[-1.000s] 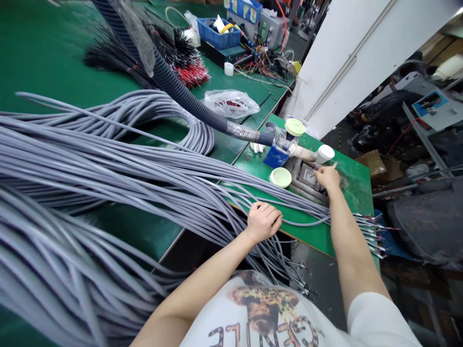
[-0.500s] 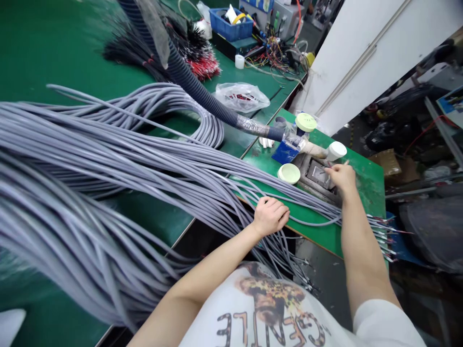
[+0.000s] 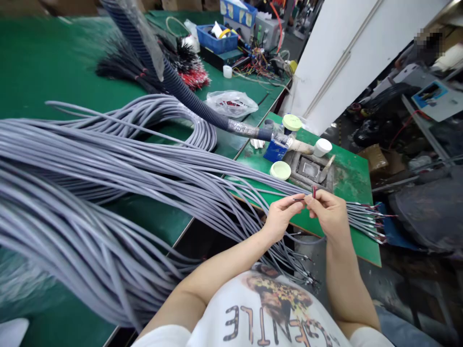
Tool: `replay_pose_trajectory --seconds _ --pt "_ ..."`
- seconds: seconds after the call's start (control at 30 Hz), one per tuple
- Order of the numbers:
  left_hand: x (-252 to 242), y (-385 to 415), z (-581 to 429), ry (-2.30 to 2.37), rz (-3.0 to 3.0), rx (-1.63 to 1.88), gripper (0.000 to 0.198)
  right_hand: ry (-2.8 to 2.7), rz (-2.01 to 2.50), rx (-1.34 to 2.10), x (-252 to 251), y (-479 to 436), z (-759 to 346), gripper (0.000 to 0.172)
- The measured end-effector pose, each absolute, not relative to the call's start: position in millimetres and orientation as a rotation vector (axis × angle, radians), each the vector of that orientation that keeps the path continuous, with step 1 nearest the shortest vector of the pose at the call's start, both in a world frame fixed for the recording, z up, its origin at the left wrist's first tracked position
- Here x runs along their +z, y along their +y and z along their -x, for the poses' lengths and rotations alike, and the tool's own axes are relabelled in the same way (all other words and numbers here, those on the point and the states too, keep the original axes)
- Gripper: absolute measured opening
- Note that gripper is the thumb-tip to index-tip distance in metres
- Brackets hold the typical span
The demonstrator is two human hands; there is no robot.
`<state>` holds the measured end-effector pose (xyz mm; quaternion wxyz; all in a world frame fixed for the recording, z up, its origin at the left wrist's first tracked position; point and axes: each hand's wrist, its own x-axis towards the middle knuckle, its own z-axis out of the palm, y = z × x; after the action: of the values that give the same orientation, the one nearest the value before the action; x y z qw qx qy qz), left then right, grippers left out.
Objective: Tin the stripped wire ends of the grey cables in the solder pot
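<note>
Green bench mat [image 3: 352,193] stretches away under a heavy spill of grey sheathed cables [image 3: 108,164], whose thin bare-wired ends fan out past the mat on the right. Both hands meet above the mat, just in front of a metal fixture [image 3: 309,169]: the left hand [image 3: 281,219] pinches a thin dark wire [image 3: 298,198] between thumb and fingers, and the right hand [image 3: 325,214] closes on a small red-tipped lead [image 3: 314,192] — whether the two are joined is too small to tell. The sheaths look smooth, soft and limp over a long run, though heavy as a mass, so a bundle would probably be best lifted from its middle; the fine ends look easily bent and are better held close to the tip. Beside the fixture sit a pale green lid [image 3: 280,170] and a white cap [image 3: 322,147], while a ribbed dark hose [image 3: 188,101] runs in overhead, foil-wrapped near its end.
</note>
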<state>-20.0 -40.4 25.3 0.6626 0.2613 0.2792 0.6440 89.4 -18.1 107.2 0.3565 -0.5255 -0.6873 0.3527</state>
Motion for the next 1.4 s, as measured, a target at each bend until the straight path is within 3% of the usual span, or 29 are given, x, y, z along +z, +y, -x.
replay_pose_trajectory --seconds 0.2,0.33,0.47,0.77,0.93,1.13,1.27,1.4 --pt "48.4 -44.2 16.7 0.476 -0.434 1.420 0.028 -1.802 1.340 0.961 121.6 -33.4 -92.2 0.024" --pt "62.2 -41.0 30.4 0.469 -0.464 1.399 0.026 -2.073 1.389 0.803 130.5 -49.9 -97.5 0.018" --pt "66.2 -37.8 32.5 0.380 -0.568 1.203 0.036 -2.267 1.283 0.636 125.0 -63.7 -100.8 0.030" --pt "53.0 -47.1 17.1 0.356 -0.586 1.192 0.037 -2.092 1.430 0.663 115.5 -55.4 -112.4 0.025" --pt "46.6 -41.3 19.5 0.602 -0.704 1.299 0.026 -2.185 1.308 0.254 132.1 -50.2 -118.3 0.008" --pt "42.9 -45.6 15.4 0.641 -0.932 1.257 0.032 -2.214 1.183 0.052 139.1 -39.1 -102.4 0.012" --pt "41.8 -49.1 16.6 0.657 -1.053 1.252 0.031 -2.160 1.120 0.159 137.2 -36.6 -93.5 0.008" --pt "44.9 -50.9 23.1 0.630 -1.155 1.259 0.028 -1.903 1.169 0.547 135.4 -35.5 -91.2 0.017"
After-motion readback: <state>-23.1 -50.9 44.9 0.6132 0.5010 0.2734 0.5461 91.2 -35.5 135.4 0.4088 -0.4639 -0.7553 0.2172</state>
